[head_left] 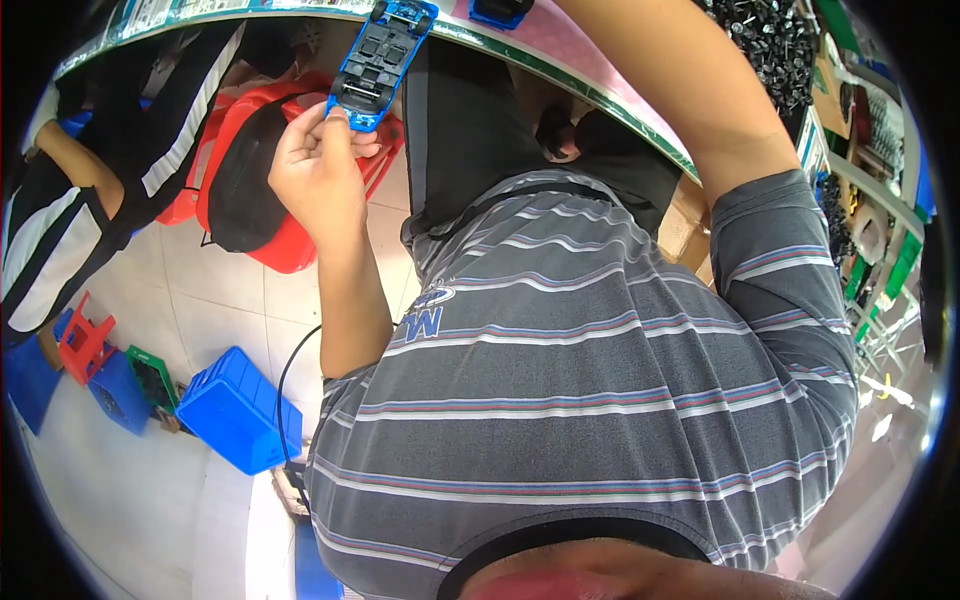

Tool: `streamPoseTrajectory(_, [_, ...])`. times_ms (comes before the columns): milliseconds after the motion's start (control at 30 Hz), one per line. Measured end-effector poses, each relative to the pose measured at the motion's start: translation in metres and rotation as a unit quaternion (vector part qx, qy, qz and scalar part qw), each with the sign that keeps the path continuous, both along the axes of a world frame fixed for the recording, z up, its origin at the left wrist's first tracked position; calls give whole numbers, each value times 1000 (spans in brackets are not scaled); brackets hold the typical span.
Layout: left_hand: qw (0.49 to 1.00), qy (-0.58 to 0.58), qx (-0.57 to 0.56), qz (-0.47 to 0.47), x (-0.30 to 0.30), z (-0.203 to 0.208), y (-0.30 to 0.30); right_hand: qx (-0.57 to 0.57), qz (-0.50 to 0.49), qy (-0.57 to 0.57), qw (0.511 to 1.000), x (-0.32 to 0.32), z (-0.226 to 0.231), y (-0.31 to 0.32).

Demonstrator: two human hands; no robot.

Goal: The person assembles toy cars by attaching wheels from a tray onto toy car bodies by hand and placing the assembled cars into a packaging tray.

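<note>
My left hand (325, 165) is closed on the near end of a blue toy car (382, 60), thumb on top and fingers beneath. The car is turned so its black underside and wheels face up, and it is held slanting by the table's edge (570, 72). My right forearm (690, 75) reaches over the table and runs out at the top of the picture, so my right hand is out of sight. Between the two arms, part of a second blue toy car body (500, 12) lies near the table edge, cut off by the picture's top.
Many small black parts (765, 45) are heaped at the upper right. On my left stands a red plastic chair (285, 255) with a black item on it; beyond sits a person, whose arm (85, 165) shows. A blue crate (235, 410) rests on the tiled floor.
</note>
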State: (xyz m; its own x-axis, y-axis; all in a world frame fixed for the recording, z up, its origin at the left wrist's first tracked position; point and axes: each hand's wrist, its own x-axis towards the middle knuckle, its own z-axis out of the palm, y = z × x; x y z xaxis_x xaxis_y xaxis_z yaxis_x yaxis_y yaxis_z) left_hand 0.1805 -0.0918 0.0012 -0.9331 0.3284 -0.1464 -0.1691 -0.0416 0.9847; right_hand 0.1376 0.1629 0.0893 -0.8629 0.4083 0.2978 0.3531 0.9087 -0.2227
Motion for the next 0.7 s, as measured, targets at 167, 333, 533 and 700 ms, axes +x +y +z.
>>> streamPoseTrajectory(167, [999,6,40,-12,-2,10,-1,-237,43,73,968,73,31,-37])
streamPoseTrajectory(333, [993,-39,98,-47,7,23,5,-557,7,19,830,131,18,-77])
streamPoseTrajectory(533, [975,-85,148,-142,14,28,20,-599,75,193,773,158,-14,-63])
streamPoseTrajectory(700, [951,-162,95,-245,16,26,28,-693,-28,165,701,172,-12,-56])
